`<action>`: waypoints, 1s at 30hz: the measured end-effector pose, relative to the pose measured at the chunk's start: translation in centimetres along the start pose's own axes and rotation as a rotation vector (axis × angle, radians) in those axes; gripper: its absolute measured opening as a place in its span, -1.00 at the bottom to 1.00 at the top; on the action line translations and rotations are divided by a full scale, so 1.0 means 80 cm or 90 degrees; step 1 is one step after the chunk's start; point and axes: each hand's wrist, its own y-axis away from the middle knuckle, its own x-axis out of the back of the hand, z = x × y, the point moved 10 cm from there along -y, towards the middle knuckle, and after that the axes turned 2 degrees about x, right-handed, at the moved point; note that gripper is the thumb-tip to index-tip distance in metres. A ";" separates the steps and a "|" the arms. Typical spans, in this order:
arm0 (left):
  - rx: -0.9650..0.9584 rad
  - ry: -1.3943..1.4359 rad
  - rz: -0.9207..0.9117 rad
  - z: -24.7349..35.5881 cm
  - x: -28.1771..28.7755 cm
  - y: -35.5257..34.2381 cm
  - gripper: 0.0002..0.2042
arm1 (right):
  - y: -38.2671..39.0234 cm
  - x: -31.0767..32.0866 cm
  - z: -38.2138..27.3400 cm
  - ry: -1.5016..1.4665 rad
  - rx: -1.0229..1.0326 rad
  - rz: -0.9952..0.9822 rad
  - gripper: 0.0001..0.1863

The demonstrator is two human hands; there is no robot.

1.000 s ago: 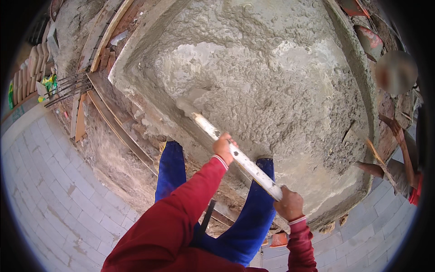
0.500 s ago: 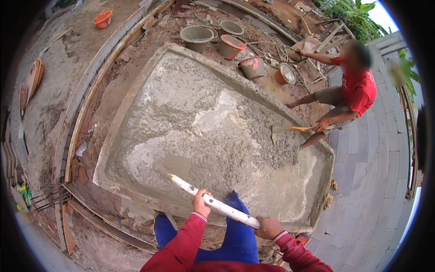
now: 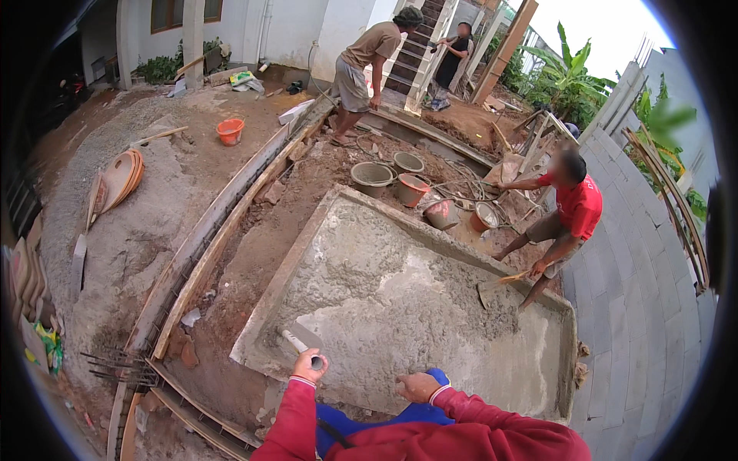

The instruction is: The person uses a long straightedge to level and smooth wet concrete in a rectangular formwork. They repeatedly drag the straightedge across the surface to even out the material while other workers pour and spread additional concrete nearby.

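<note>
My left hand (image 3: pixel 308 366) is closed round the white pipe handle (image 3: pixel 294 341) of a hoe, close to its hollow end. The flat grey hoe blade (image 3: pixel 308 336) lies in wet grey concrete mix (image 3: pixel 369 269), partly sunk and hard to make out. My right hand (image 3: pixel 417 387) is off the handle, beside my blue-clad knee, with its fingers curled and nothing visible in them. The mix spreads over a shallow trough with a raised concrete rim (image 3: pixel 288 286). At its right side, a person in a red shirt (image 3: pixel 578 206) holds another hoe (image 3: pixel 492 289) in the mix.
Several buckets (image 3: pixel 373 175) stand beyond the trough's far rim, near a hose. A long timber form (image 3: pixel 223 242) runs along the left, with steel bars (image 3: pixel 123 369) at its near end. Grey block paving (image 3: pixel 623 338) lies right. Another person (image 3: pixel 365 65) bends at the back.
My right hand has let go of the handle and moved left toward my knee. The handle now points up toward me in my left hand. The view has tipped up, showing people and a building behind.
</note>
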 end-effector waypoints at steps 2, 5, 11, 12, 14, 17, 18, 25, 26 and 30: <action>-0.004 -0.023 -0.012 0.026 0.011 -0.001 -0.87 | 0.011 0.007 0.012 -0.004 -0.044 0.050 -0.54; -0.029 -0.111 0.045 0.028 0.032 0.001 -0.84 | 0.039 0.038 -0.021 -0.039 -0.047 0.094 -0.58; -0.040 -0.238 0.113 -0.014 0.058 -0.013 -0.77 | 0.046 0.070 -0.060 -0.127 -0.044 0.147 -0.63; -0.048 -0.257 0.106 -0.005 0.064 -0.018 -0.76 | 0.046 0.074 -0.061 -0.154 -0.037 0.154 -0.63; -0.033 -0.293 0.108 0.019 0.060 -0.022 -0.76 | 0.032 0.057 -0.046 -0.147 -0.021 0.154 -0.64; -0.034 -0.320 0.121 0.033 0.052 -0.018 -0.78 | 0.020 0.020 0.003 -0.194 -0.062 0.210 -0.68; -0.036 -0.339 0.106 0.030 0.045 -0.019 -0.80 | 0.026 0.015 0.025 -0.235 -0.114 0.235 -0.69; 0.021 -0.335 0.157 0.032 0.030 -0.035 -0.76 | 0.171 0.011 0.103 -0.271 -0.367 0.670 -0.60; 0.024 -0.351 0.119 0.033 0.023 -0.037 -0.73 | 0.195 0.009 0.102 -0.267 -0.420 0.682 -0.54; 0.098 -0.355 0.268 0.036 0.033 -0.032 -0.69 | 0.246 -0.025 0.115 -0.186 -0.646 0.615 -0.19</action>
